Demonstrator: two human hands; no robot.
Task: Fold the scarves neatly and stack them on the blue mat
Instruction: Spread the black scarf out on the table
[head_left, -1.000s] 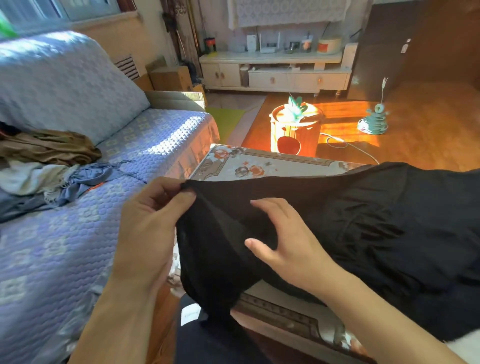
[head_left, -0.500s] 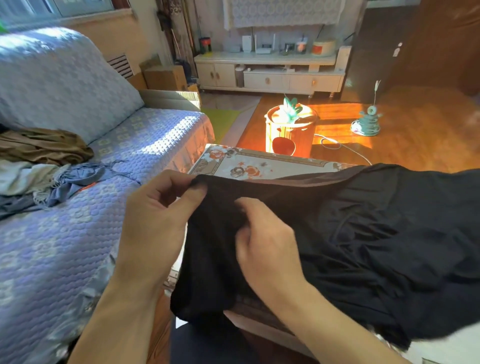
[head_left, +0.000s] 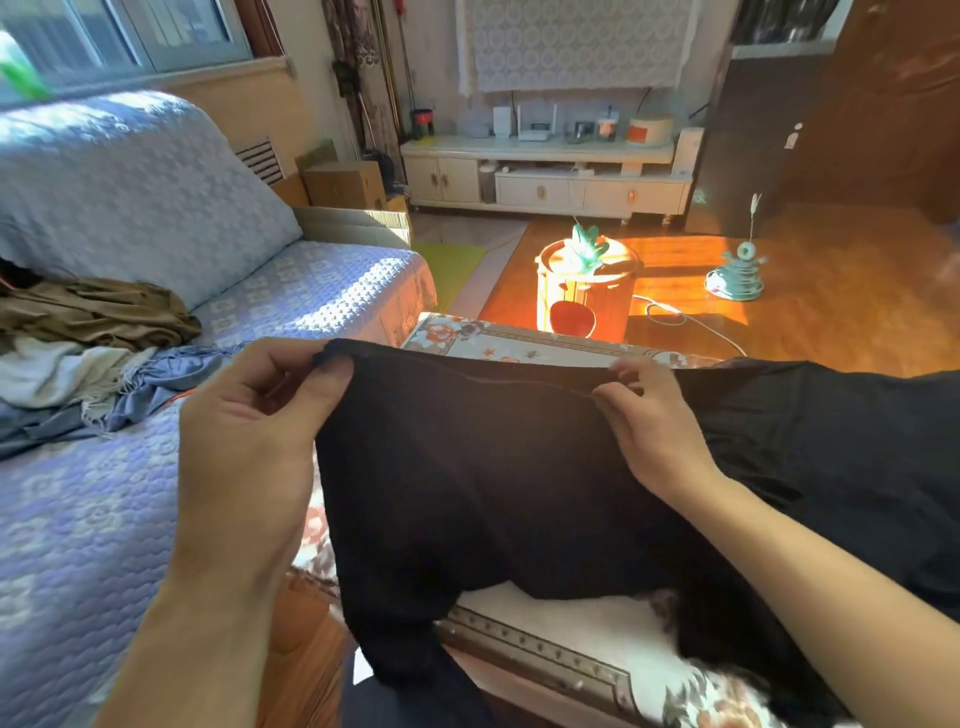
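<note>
Both hands pinch the black scarf's (head_left: 519, 467) top hem, L hand (head_left: 249, 431) at the corner, R hand (head_left: 654, 421) along it, stretching the edge straight for folding; rest drapes over the desk (head_left: 545, 639).

text: none legible | labels, brands, numbers, signs: none readable | items on the far cabinet (head_left: 545, 156): too blurred

a home living room: covered sofa (head_left: 156, 208), white tv cabinet (head_left: 545, 182), wooden floor (head_left: 831, 312), window (head_left: 119, 31).
</note>
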